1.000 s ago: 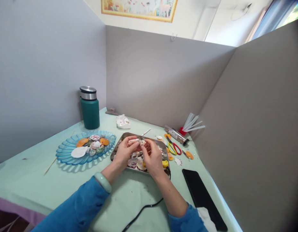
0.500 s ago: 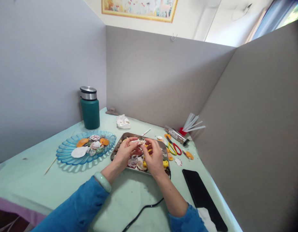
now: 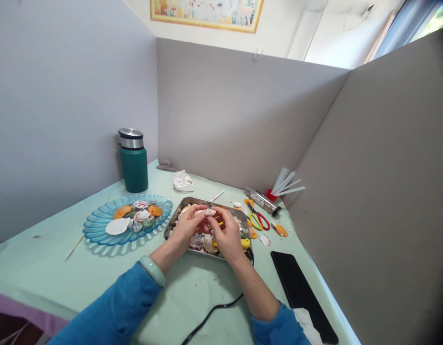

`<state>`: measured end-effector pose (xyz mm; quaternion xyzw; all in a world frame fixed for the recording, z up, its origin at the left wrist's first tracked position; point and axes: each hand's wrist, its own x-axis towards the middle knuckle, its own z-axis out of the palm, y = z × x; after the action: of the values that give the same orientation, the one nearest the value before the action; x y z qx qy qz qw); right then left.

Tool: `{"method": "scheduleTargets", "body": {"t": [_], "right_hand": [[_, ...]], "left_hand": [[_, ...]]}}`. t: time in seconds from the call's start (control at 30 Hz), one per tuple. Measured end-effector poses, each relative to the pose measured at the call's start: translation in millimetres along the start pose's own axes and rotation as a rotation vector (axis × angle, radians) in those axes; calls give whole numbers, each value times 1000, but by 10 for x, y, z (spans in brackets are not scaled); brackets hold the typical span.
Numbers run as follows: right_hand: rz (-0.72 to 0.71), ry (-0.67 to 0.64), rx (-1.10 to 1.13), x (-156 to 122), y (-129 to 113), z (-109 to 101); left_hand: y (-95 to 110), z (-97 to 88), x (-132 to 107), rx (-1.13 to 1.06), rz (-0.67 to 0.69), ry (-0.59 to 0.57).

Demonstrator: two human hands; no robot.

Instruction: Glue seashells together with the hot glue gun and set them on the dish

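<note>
Between the fingertips of my left hand (image 3: 187,227) and my right hand (image 3: 226,235) is a small white seashell with reddish speckles (image 3: 210,212). Both hands are closed in a pinch on it, above a metal tray (image 3: 180,207). Several shells (image 3: 198,242) lie in the tray, partly covered by my hands. A yellow tool handle (image 3: 245,244), probably a glue gun's, sticks out by my right wrist, with a black cord (image 3: 221,305) running toward me.
On the left, a blue scalloped plate (image 3: 95,235) bears several shells; behind it stands a green bottle (image 3: 134,167). Scissors (image 3: 259,219), a clear tube (image 3: 262,201) and white glue sticks (image 3: 284,182) lie at the right. A black phone-like slab (image 3: 302,292) is nearer.
The speckled shell has been turned in my fingers, so more of its reddish pattern shows. Both hands have stayed almost in place above the tray.
</note>
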<state>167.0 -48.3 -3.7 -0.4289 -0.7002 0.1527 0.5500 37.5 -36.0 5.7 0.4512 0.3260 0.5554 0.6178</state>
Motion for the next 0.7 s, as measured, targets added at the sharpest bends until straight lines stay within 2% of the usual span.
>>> {"method": "scheduleTargets", "body": {"t": [0.13,0.3,0.47,0.7], "right_hand": [[36,10,-12,6,21,0],[38,26,-39,7,29,3],[22,10,-65,8,24,16],[19,5,-75,-3,5,17]], "left_hand": [[-11,12,6,42,12,27],[-1,34,10,52,51,146],[-32,7,18,76,122,61],[-12,1,-3,25,90,50]]}}
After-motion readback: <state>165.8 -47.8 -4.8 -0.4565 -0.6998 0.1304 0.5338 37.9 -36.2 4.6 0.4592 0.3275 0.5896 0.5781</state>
